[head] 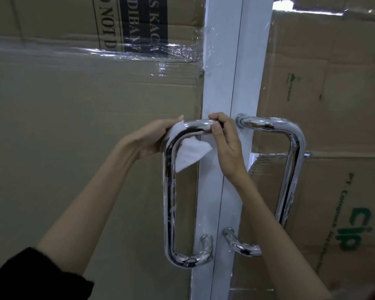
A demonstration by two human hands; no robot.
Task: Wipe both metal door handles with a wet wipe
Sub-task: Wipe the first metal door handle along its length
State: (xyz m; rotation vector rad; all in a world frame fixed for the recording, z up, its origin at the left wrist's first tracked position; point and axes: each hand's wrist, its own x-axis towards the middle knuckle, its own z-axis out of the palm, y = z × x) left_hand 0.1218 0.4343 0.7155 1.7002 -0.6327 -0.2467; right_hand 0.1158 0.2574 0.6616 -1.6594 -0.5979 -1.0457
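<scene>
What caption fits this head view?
Left hand holds a wipe on the left handle; right hand grips its top bar; right handle untouched.

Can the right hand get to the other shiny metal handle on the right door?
Probably yes. The right hand grips the top of the left curved chrome door handle, right beside the right curved chrome door handle, and nothing sits between them.

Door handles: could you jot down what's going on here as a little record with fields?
left handle: shiny metal loop, being wiped at its top corner
right handle: shiny metal, untouched
wet wipe: white, draped over the left handle's top bend
left hand: presses the wipe to the bend
right hand: grips the left handle's top bar
doors: covered with taped cardboard
</scene>
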